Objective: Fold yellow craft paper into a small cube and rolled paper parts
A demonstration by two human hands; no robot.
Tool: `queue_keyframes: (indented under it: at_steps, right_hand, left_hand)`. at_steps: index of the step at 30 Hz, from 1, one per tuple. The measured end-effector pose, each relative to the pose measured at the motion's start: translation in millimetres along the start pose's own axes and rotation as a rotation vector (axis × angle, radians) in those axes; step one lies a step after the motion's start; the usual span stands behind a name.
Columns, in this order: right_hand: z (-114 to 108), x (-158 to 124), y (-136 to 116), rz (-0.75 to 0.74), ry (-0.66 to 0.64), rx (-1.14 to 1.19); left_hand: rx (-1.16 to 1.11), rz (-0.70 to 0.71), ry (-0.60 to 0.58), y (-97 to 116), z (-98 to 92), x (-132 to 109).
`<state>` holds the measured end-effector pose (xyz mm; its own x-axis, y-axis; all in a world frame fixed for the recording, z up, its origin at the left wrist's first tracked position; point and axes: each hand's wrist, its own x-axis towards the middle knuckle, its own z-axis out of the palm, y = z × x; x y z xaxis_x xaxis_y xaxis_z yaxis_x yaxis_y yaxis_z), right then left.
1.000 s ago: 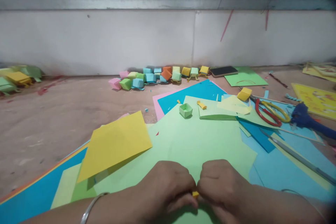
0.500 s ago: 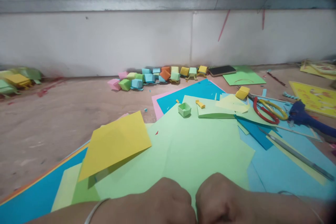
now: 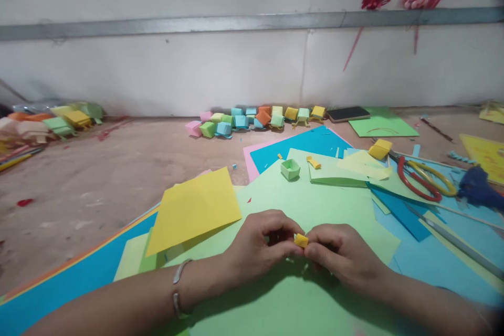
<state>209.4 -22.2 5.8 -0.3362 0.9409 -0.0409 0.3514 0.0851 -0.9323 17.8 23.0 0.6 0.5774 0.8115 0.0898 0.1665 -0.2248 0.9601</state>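
A small folded piece of yellow paper (image 3: 301, 240) is pinched between the fingertips of both hands. My left hand (image 3: 265, 236) grips its left side with thumb and fingers, and my right hand (image 3: 340, 249) closes on it from the right. Beneath them spreads a large light green paper sheet (image 3: 244, 294). Farther back on the paper sits a small open green paper box (image 3: 290, 169), with a small yellow folded strip (image 3: 314, 163) to its right. A yellow paper sheet (image 3: 192, 207) lies left of my hands.
Scissors (image 3: 419, 178) with red and yellow handles lie at the right, near a yellow paper cube (image 3: 380, 149) and a slim metal tool (image 3: 460, 241). Along the wall stand several coloured paper cubes (image 3: 241, 122) and a phone (image 3: 348, 114). More folded paper figures (image 3: 59, 126) are at far left.
The view has tilted up and shifted left. Both hands now show higher in the picture with fingers visible, and the yellow paper piece, hidden before, shows between them.
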Motion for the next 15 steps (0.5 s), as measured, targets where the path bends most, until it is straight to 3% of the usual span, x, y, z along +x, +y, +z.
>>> queue_keyframes:
  at_steps: [5,8,11,15]
  right_hand:
    - [-4.4,-3.0,3.7,-0.353,0.256,-0.341]
    - [-4.7,-3.5,4.2,-0.544,0.258,-0.423]
    - [-5.0,-2.1,4.4,-0.563,0.21,-0.435]
    - [-10.0,2.2,8.6,-0.456,0.321,-0.466]
  left_hand:
    - [0.164,0.061,0.001,-4.2,-2.7,-1.3]
    - [0.299,0.161,-0.065,-8.6,-3.4,-3.6]
    - [0.395,0.211,-0.101,-10.7,-4.0,-5.5]
    - [0.472,0.147,-0.054,-8.0,-6.4,-2.3]
